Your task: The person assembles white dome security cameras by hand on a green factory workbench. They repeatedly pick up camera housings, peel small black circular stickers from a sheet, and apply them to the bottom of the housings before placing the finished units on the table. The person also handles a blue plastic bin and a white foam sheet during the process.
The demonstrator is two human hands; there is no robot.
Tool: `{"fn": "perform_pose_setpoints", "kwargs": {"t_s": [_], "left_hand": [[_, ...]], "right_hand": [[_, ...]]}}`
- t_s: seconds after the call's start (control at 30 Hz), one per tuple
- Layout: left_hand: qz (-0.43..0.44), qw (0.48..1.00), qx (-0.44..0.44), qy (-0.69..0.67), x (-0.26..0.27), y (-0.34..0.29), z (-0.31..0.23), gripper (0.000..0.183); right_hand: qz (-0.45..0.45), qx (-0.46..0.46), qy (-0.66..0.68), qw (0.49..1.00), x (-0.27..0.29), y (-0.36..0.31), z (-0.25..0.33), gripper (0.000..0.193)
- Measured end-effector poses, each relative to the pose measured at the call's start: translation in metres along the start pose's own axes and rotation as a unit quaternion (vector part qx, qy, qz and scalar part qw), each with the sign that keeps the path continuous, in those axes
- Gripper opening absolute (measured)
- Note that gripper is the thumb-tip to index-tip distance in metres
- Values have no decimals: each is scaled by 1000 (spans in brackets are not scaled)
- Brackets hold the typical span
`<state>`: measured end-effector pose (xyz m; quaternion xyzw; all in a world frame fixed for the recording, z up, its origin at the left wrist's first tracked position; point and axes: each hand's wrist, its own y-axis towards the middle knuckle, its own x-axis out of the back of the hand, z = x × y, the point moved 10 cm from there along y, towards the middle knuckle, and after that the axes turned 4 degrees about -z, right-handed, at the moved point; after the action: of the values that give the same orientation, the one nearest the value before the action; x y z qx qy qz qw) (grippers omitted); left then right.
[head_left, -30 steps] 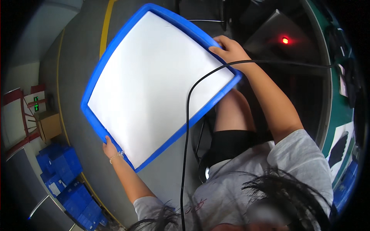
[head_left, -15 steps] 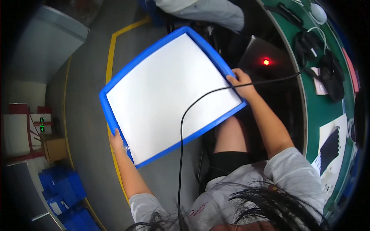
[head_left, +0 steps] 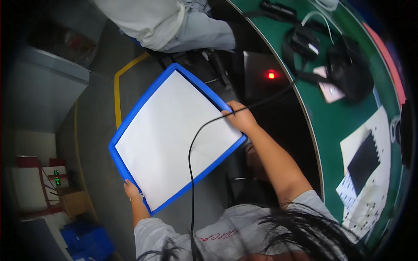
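Observation:
A large shallow blue tray (head_left: 143, 99) with a white sheet (head_left: 167, 135) covering its inside is held tilted in front of me, above the floor. My left hand (head_left: 131, 189) grips its near left rim, fingers partly hidden behind the edge. On the right rim, near the right corner, my right hand (head_left: 239, 116) is closed with the thumb on the upper side. A thin black cable (head_left: 190, 161) runs in front of the tray, passing over it and past my right hand toward the table.
A green table (head_left: 300, 126) curves along the right, bearing black straps and pouches (head_left: 348, 65), a pink phone-like thing (head_left: 329, 87) and a black spiral notebook (head_left: 363, 163). Another seated person (head_left: 174, 26) is beyond the tray. Blue bins (head_left: 89, 241) stand at lower left. A red light (head_left: 271, 75) glows below the table.
The tray, held in both hands, has shifted lower and slightly left in the picture. My view has turned, so more of the table and the other person shows.

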<state>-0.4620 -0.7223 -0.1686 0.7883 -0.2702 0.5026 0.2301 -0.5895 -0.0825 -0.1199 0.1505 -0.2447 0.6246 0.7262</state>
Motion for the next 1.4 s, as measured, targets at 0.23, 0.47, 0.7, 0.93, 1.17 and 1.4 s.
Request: {"fn": "perform_pose_setpoints", "kwargs": {"t_s": [0.23,0.47,0.7,0.93,1.17,1.4], "left_hand": [[22,998,-37,-51,-6,0,-41,51],[28,997,-58,-32,-28,10,-74,49],[55,994,-90,-22,-44,11,-131,50],[54,987,-153,11,-54,9,-207,47],[88,985,-130,-73,-75,27,-176,46],[72,976,-204,2,-34,-31,-174,40]], "right_hand": [[-69,17,10,997,34,-24,-19,31],[-113,-18,17,993,64,-36,-46,27],[-141,-46,43,988,75,-54,-59,26],[-188,-69,105,974,82,-67,-89,21],[-170,-99,109,974,77,-61,-92,24],[-210,-78,-181,958,87,-59,-75,41]]}}
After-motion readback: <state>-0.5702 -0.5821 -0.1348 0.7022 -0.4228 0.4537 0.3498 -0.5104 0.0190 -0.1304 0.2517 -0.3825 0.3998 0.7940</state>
